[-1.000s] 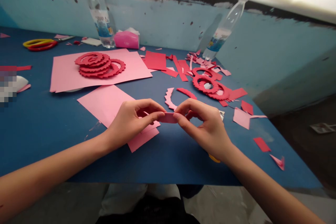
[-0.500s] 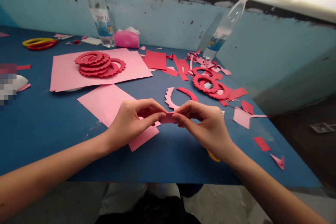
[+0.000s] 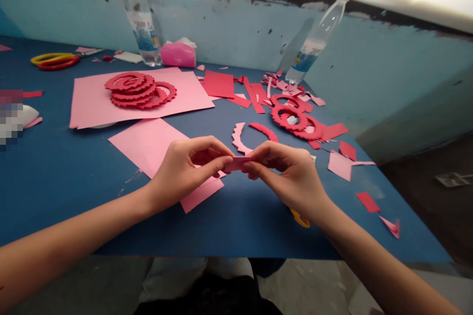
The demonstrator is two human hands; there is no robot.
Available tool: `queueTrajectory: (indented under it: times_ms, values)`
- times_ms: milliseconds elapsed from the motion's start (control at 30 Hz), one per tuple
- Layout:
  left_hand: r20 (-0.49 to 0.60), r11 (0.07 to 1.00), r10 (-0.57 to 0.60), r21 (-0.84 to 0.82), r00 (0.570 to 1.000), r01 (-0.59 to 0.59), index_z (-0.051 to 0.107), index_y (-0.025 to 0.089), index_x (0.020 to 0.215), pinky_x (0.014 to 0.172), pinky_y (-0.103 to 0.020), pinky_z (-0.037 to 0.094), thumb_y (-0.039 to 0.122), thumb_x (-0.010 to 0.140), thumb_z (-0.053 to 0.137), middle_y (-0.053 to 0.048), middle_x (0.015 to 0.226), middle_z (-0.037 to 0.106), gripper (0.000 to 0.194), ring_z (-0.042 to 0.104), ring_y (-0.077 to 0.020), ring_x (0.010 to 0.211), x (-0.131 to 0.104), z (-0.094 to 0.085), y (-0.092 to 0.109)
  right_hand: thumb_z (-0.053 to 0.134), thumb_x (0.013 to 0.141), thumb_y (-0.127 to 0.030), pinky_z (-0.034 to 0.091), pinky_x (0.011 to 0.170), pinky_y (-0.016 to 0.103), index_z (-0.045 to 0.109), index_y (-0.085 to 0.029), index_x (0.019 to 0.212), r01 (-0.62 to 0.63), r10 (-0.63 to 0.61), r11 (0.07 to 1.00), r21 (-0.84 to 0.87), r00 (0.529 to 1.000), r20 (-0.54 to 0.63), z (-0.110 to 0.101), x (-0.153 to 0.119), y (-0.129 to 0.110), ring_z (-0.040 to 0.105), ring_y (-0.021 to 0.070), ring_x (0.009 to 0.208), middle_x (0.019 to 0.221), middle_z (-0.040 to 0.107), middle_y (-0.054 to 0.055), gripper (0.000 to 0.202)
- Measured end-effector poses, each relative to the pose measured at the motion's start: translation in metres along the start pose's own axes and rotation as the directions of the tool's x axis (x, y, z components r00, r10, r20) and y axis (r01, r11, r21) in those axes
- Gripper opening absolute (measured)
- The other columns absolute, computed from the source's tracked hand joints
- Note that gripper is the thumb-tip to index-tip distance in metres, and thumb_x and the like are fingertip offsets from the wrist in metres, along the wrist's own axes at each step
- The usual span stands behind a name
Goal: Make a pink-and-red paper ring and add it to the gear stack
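Observation:
Between both hands is a small folded pink paper strip (image 3: pixel 237 163), held above the table. My left hand (image 3: pixel 194 162) pinches its left end between thumb and fingers. At the right end, the thumb and fingers of my right hand (image 3: pixel 283 165) are closed on the same strip. Just beyond the fingers lie a curved pink zigzag paper piece (image 3: pixel 239 140) and a red curved one (image 3: pixel 265 131). Pink paper sheets (image 3: pixel 151 140) lie partly beneath my left hand. A yellow handle (image 3: pixel 300 218) shows under my right wrist; the rest of it is hidden.
Red paper rings (image 3: pixel 133 91) are stacked on a large pink sheet (image 3: pixel 88 103). More red rings (image 3: pixel 290 117) lie among paper scraps at right. Two bottles (image 3: pixel 146 34) (image 3: pixel 310 51), a pink tissue pack (image 3: pixel 179 54) and scissors (image 3: pixel 55 61) stand or lie along the back.
Both hands keep their pinch on the pink strip and have shifted very slightly. A little more of the yellow handle shows beneath my right wrist.

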State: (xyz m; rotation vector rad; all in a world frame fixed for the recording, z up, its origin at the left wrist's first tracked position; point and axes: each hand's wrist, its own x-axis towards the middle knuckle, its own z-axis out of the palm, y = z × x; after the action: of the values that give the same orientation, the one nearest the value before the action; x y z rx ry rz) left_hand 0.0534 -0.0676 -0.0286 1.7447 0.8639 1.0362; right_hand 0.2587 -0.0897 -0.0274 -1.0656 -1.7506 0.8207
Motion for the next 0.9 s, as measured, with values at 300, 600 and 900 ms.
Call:
queueTrajectory:
  times_ms: [300,600,900]
  values:
    - [0.026,0.998,-0.033,-0.048,0.999,0.034,0.071,0.015,0.091,0.063,-0.019,0.061,0.023,0.087,0.07,-0.001,0.077,0.074,0.009,0.073,-0.013,0.073,-0.0005,-0.0019,-0.0002,0.072,0.088,-0.025,0.055,0.068,0.024,0.069,-0.018,0.09,0.024,-0.024,0.999,-0.039,1.0,-0.01,-0.0012,0.0001,-0.0007,0.068,0.0114,0.073,0.08,0.072,-0.001,0.007]
    - [0.073,0.997,-0.019,-0.074,0.997,0.024,0.071,0.016,0.094,0.066,-0.021,0.062,0.026,0.087,0.071,-0.001,0.08,0.074,0.012,0.073,-0.0138,0.075,-0.0007,-0.0017,-0.003,0.073,0.085,-0.019,0.053,0.061,0.024,0.069,-0.02,0.084,-0.001,0.0,0.999,-0.039,0.999,-0.035,-0.002,-0.0003,-0.0008,0.065,0.01,0.063,0.072,0.069,-0.004,0.005]
    - [0.065,0.996,-0.055,-0.061,0.996,0.059,0.072,0.016,0.092,0.066,-0.022,0.062,0.028,0.086,0.072,-0.002,0.079,0.074,0.013,0.072,-0.0144,0.075,0.0003,-0.0019,-0.0013,0.073,0.087,-0.024,0.057,0.069,0.028,0.062,-0.021,0.089,0.104,-0.121,0.98,-0.172,0.988,-0.093,-0.0009,0.0007,0.0019,0.063,0.0132,0.074,0.081,0.065,-0.001,0.011]
